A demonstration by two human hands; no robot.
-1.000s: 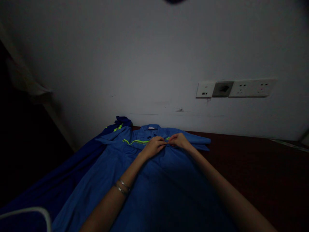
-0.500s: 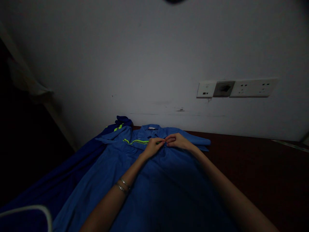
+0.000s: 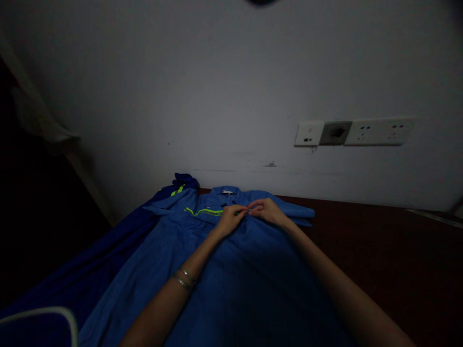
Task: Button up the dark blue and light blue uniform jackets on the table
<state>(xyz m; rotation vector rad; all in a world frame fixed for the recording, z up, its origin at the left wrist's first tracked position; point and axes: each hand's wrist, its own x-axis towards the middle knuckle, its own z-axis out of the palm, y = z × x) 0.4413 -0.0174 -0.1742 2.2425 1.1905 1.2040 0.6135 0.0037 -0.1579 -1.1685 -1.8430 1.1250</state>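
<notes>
A blue work jacket (image 3: pixel 173 241) with a yellow-green chest stripe lies spread out, its collar toward the wall. My left hand (image 3: pixel 231 219) is closed on the jacket's front at the chest, fingers pinching the cloth near the stripe. Right beside it, my right hand (image 3: pixel 265 211) pinches the same front edge, its fingertips meeting those of the left. Whatever small part lies between the fingertips is hidden. Two silvery bracelets (image 3: pixel 184 278) circle my left wrist.
A darker blue garment (image 3: pixel 119 250) with yellow-green bands lies along the left. The dark reddish tabletop (image 3: pixel 361 241) extends to the right. Sockets and switches (image 3: pixel 376 132) sit on the grey wall (image 3: pixel 217 96). A pale curved bar (image 3: pixel 54 311) crosses the lower left corner.
My left fingers have shifted slightly and draw closer to my right fingertips at the jacket front. The right fingers have changed their pinch a little. The jacket stays in place.
</notes>
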